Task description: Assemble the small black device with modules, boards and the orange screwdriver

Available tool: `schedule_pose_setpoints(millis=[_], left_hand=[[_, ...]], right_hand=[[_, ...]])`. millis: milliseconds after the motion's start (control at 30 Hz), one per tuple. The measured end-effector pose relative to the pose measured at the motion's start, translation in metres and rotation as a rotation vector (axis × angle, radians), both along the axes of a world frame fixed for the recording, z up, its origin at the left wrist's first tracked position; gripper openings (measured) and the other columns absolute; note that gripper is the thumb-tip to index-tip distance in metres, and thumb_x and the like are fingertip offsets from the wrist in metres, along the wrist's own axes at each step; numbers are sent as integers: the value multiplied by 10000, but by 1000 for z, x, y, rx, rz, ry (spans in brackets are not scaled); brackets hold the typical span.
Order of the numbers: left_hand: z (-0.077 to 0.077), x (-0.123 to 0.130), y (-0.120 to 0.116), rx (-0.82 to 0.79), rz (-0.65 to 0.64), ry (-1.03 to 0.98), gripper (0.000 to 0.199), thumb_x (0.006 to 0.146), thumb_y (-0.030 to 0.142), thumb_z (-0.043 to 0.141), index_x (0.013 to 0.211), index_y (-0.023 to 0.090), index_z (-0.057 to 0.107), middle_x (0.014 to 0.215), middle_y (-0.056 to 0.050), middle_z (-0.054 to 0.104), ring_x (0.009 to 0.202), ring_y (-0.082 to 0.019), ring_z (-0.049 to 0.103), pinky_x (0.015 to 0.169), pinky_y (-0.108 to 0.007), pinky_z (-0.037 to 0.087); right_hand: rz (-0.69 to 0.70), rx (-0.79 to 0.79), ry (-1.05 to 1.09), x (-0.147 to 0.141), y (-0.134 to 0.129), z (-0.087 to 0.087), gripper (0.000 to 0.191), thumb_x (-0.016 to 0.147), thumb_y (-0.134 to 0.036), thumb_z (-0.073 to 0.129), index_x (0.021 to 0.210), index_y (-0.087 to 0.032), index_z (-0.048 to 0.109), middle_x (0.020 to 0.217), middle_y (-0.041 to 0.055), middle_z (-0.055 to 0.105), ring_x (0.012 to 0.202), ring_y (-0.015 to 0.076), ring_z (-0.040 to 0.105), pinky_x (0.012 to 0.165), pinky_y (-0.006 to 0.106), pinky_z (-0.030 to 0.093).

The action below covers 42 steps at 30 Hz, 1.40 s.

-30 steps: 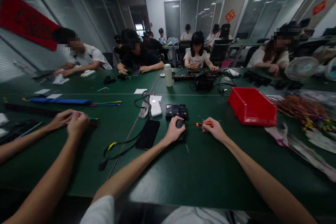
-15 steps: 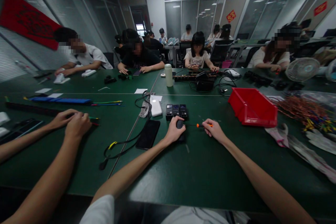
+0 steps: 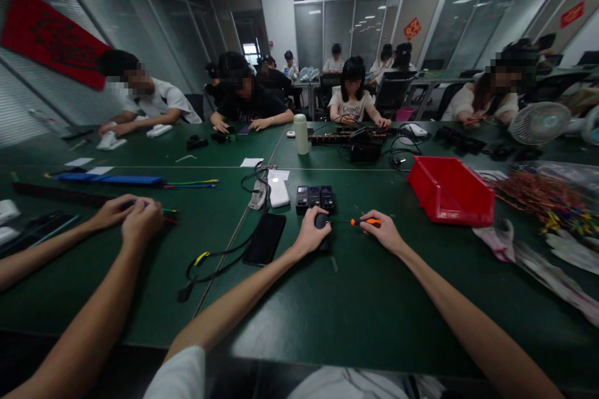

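My left hand is closed around a small black block-shaped device on the green table. In my right hand is a screwdriver with an orange and black handle, gripped between the fingers. Its thin shaft points left, and the tip is at or very near the device's right side; I cannot tell if it touches. Several similar black devices stand in a row just beyond my left hand. A black phone lies left of that hand.
An open red bin stands right, beside gloves and a heap of wires. A black cable and a white device lie left. A co-worker's hands work at far left; a bottle stands ahead.
The fingers of my right hand have shifted slightly on the screwdriver handle. My left hand and the black device have stayed in place. The co-worker's hands at left have moved a little.
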<state>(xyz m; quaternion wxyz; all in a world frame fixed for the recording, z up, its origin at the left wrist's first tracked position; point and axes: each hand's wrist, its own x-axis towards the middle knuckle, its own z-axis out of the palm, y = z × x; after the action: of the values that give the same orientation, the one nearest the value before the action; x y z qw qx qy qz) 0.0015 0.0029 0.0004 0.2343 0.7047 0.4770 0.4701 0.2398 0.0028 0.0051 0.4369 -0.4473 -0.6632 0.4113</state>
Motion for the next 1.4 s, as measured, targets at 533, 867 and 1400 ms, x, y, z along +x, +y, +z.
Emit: schedule_pose_setpoints(millis=[533, 867, 1400], left_hand=[[4, 1, -2, -7, 24, 0, 235, 709, 160, 562, 940, 201, 545, 936, -22, 516, 891, -160, 518, 838, -300, 400], [3, 0, 0, -15, 21, 14, 237, 708, 163, 564, 942, 201, 547, 934, -21, 523, 893, -160, 518, 837, -297, 400], [6, 1, -3, -12, 7, 5, 225, 712, 168, 558, 934, 201, 550, 934, -23, 517, 890, -160, 520, 838, -300, 401]], right_hand=[[7, -81, 8, -4, 1, -4, 317, 702, -421, 638, 884, -181, 537, 699, -11, 570, 512, 94, 509, 476, 215, 415], [-7, -21, 3, 2, 3, -5, 313, 683, -393, 676, 858, -165, 552, 743, -2, 564, 598, 121, 560, 580, 275, 474], [36, -210, 20, -7, -1, -3, 342, 781, -507, 516, 714, -171, 521, 458, -38, 536, 291, 48, 348, 313, 174, 229]])
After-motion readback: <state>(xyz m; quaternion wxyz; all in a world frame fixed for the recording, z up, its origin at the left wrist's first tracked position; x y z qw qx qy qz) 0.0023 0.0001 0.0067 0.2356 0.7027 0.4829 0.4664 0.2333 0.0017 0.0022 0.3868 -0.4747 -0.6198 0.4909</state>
